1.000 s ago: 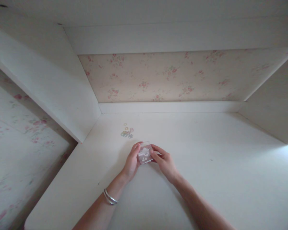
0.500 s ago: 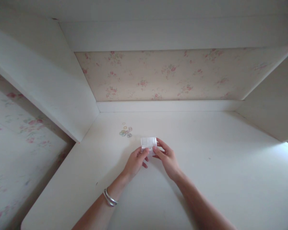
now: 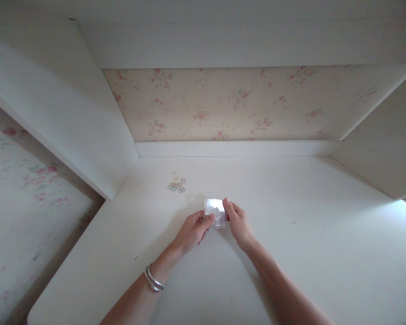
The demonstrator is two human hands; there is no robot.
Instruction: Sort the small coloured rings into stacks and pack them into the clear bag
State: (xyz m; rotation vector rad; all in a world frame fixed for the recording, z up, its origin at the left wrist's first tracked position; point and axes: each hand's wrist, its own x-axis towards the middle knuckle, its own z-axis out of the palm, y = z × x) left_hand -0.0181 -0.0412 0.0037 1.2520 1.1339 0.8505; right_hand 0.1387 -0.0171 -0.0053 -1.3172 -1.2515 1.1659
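A small clear plastic box (image 3: 215, 206) is held between my two hands over the white table. My left hand (image 3: 192, 229) grips its left side, the thumb lying across the front. At the right edge, my right hand (image 3: 238, 223) pinches the box with the thumb on top. A bright reflection lies on the upper face, and its contents cannot be made out. Beyond my left hand, several small coloured rings (image 3: 177, 184), looking like thin rubber bands, lie in a loose cluster on the table.
The white tabletop (image 3: 291, 262) runs back to a low ledge (image 3: 237, 148) beneath flowered wallpaper (image 3: 223, 104). White panels stand at the left (image 3: 64, 99) and right (image 3: 389, 140). A small dark mark (image 3: 136, 258) shows left of my forearm.
The plastic box has shifted slightly right and nearer to me, and has tilted. My right thumb has moved from its front face to its right edge. The coloured rings lie as before.
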